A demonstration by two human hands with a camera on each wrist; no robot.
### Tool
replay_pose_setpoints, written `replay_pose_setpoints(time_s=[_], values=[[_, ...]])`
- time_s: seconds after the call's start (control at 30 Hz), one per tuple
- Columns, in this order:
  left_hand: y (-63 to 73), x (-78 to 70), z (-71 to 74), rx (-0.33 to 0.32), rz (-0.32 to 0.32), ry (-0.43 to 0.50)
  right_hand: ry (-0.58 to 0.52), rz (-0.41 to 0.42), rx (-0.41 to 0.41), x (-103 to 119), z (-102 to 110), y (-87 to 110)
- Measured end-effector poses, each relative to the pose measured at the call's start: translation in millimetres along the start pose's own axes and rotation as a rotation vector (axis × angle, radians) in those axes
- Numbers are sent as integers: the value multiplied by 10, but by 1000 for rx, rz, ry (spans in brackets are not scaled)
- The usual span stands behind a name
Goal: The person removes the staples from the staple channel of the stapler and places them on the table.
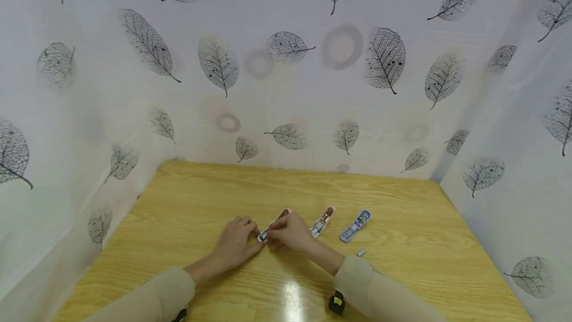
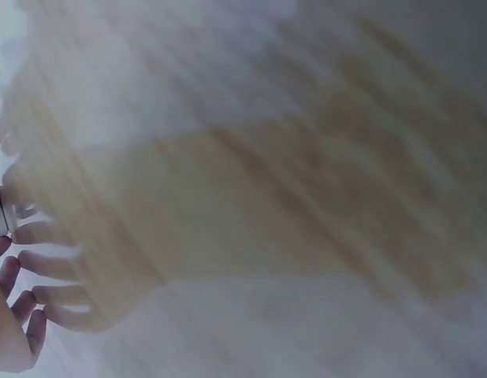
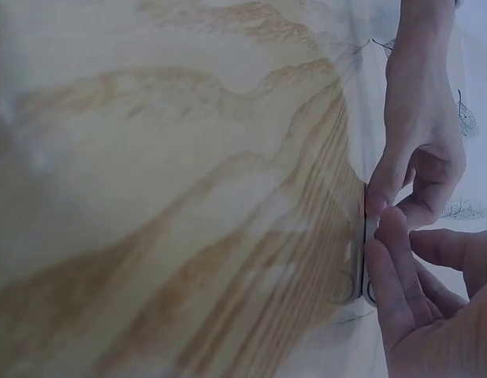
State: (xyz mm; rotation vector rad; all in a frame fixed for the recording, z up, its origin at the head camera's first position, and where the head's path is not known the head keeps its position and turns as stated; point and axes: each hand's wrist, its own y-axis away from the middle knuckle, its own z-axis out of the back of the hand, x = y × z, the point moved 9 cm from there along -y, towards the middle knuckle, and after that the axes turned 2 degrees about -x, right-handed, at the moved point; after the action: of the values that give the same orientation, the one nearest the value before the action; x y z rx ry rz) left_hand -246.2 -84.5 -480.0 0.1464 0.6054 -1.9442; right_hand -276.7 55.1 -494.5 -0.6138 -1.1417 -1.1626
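Low on the wooden table, my left hand (image 1: 235,242) holds the near end of a slim pink and white stapler-like device (image 1: 264,235) between thumb and fingers. My right hand (image 1: 291,232) bends over the same device from the right, its fingertips gripping it near the middle and covering much of it. Its brown far end shows past the knuckles. In the right wrist view, the fingertips of both hands meet at the device (image 3: 370,228), seen edge-on. Any small piece between the right fingertips is hidden. The left wrist view catches only part of the left hand (image 2: 11,331).
Right of my hands lie a similar pink device (image 1: 322,221) and a blue one (image 1: 355,226). A small grey piece (image 1: 361,252) lies nearer to me. Leaf-patterned curtains (image 1: 286,88) stand around the table (image 1: 214,183).
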Motion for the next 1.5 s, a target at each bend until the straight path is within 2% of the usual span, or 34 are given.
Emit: replay_pose_setpoints(time_s=[0.17,0.5,0.93,1.27,1.5], values=[[-6,-2,12,21,8,18,-61,-74,1,-49,-15,-6],[-5,-17,15,39,18,20,-117,-116,11,-88,-23,-2],[10,-41,46,13,-8,13,-82,-61,19,-5,-80,-1],[6,-53,43,-13,-16,22,-187,-45,27,-4,72,147],[9,-34,43,-20,3,15,-220,-111,66,-137,123,300]])
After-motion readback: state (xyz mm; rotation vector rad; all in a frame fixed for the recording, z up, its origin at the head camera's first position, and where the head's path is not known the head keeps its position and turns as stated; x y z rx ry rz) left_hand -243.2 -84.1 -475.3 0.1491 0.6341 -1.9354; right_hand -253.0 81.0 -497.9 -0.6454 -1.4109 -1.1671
